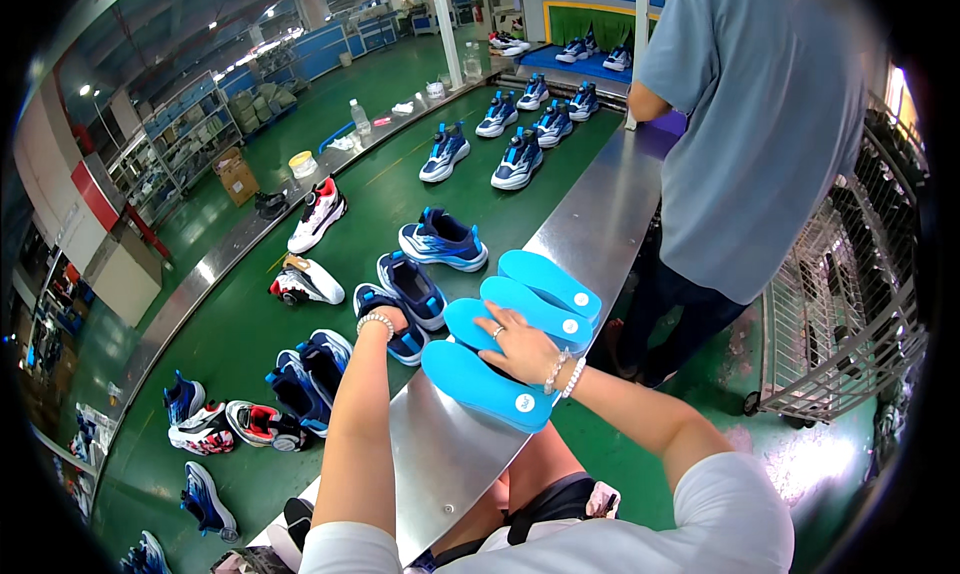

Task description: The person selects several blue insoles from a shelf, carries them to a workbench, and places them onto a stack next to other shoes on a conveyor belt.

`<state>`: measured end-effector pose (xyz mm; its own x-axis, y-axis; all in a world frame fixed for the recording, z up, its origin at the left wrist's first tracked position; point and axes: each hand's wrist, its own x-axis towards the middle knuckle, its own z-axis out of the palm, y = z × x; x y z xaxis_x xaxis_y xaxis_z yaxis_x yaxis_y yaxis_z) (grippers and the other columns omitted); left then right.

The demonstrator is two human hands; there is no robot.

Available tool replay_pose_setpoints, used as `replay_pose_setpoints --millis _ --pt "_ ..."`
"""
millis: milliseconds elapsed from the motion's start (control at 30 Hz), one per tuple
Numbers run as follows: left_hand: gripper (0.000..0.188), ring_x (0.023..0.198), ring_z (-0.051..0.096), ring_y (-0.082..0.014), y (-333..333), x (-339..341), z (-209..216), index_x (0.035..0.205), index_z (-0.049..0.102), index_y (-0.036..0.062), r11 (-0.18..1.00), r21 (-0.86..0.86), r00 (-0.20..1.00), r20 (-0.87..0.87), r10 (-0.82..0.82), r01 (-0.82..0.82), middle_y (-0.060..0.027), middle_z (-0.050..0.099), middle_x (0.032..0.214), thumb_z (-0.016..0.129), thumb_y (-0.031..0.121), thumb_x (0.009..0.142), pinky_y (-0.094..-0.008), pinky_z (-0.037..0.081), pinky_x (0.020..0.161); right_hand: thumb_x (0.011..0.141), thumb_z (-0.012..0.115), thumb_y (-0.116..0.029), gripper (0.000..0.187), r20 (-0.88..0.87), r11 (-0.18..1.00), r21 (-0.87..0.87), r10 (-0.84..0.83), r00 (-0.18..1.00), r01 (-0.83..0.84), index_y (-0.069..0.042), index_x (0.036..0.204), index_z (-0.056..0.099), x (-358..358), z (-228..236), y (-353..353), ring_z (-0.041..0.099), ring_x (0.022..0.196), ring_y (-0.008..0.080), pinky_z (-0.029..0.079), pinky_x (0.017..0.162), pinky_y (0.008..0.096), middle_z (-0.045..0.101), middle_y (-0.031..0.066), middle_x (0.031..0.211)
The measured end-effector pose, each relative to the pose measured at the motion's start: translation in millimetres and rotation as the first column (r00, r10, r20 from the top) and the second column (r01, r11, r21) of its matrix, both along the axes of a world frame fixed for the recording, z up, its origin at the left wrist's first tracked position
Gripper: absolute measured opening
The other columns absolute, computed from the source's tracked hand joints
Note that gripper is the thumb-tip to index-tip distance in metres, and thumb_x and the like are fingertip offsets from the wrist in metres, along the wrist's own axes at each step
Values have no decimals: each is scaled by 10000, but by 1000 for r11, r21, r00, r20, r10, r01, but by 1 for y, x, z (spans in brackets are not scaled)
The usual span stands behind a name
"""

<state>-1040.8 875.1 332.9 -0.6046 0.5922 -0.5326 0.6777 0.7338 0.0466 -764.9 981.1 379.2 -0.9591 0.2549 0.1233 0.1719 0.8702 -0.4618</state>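
My left hand (393, 319) reaches into the opening of a navy and blue sneaker (408, 346) on the green belt; the shoe hides its fingers. Several bright blue insoles (485, 386) lie side by side on the metal ledge in front of me. Over one of the middle insoles (465, 320) rests my right hand (527, 350), fingers apart and stretched across its surface. A second navy sneaker (412, 289) stands right beside the one at my left hand, and another blue sneaker (443, 240) sits just beyond.
White and red sneakers (318, 216) and more blue ones (300, 374) stand on the belt (240, 304) to the left. Farther along are several blue sneakers (520, 159). A person in a grey-blue shirt (750, 134) stands at right, near a wire cart (850, 314).
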Motion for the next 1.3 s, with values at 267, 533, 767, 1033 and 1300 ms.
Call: replay_pose_setpoints --millis 267,533,767,1033,1300 --pt "318 796 578 -308 -5 6 14 828 623 -13 926 -36 921 -93 -377 376 -183 602 868 524 248 677 -363 453 708 787 520 -305 451 -89 998 53 -33 996 38 -68 1162 438 0 -1 3 406 1119 324 434 852 393 317 175 1299" --pt "301 790 580 -300 4 88 42 891 534 26 906 400 922 -386 34 134 -155 591 750 572 263 710 -401 465 680 717 586 -358 553 -35 984 69 -164 986 166 -60 1158 436 13 13 15 500 960 306 428 788 394 425 184 1187" --pt "323 776 574 -291 -28 72 17 926 502 66 967 228 827 -561 37 111 -117 599 763 633 211 668 -371 476 620 696 605 -414 646 208 958 285 -42 977 -20 -53 1196 412 14 26 18 568 787 270 453 689 355 605 143 808" --pt "518 1062 448 -301 7 41 47 1101 402 -1 624 765 840 -438 321 160 -191 471 1130 652 158 675 -361 401 852 728 571 -381 539 27 979 192 -69 997 62 -24 1118 468 3 75 29 596 661 269 476 590 351 584 177 644" --pt "382 877 585 -293 31 -7 29 981 566 55 816 536 894 -226 386 -217 -136 614 914 540 373 771 -389 448 756 780 514 -279 275 228 760 -646 282 932 -72 -28 861 594 -123 71 61 593 573 139 440 465 273 612 82 641"
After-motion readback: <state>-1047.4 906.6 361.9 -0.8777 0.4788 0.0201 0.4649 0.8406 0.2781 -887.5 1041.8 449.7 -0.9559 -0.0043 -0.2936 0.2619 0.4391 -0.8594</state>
